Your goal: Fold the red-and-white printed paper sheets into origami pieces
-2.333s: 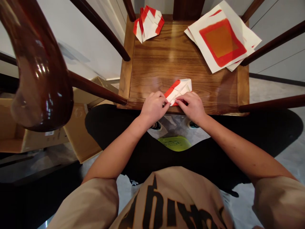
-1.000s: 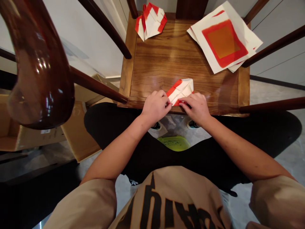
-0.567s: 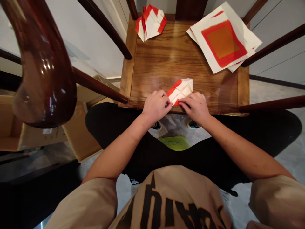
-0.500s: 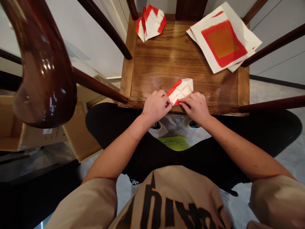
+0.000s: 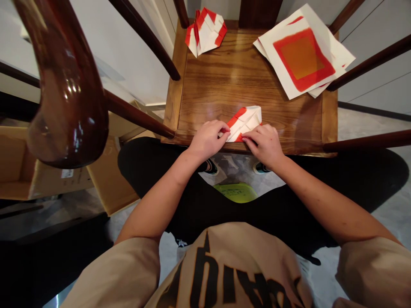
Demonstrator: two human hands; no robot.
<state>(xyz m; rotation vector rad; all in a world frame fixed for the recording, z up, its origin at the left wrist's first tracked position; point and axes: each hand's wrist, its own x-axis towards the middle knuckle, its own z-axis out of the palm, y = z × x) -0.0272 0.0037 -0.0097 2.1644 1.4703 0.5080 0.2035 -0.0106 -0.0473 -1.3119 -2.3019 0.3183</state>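
A folded sheet of red and white paper (image 5: 245, 122) lies slantwise at the front edge of the wooden chair seat (image 5: 221, 81), with creases across its white face. My left hand (image 5: 208, 137) is curled at its lower left edge, thumb and forefinger tips closing on the paper. At the lower right corner, a red patch shows under the fingertips of my right hand (image 5: 265, 142), whose thumb and forefinger pinch the paper there. Both hands rest near the seat's edge, and the paper's underside is hidden.
Another folded red and white paper piece (image 5: 207, 32) sits at the seat's back left. A stack of square sheets (image 5: 298, 57) with a red and orange print lies back right. Dark chair rails (image 5: 141, 113) flank the seat. Cardboard boxes (image 5: 111, 179) and a green object (image 5: 237, 192) are below.
My left hand has shifted slightly left, its thumb and forefinger a little further apart. My right hand keeps its place on the paper. The whole view has moved slightly.
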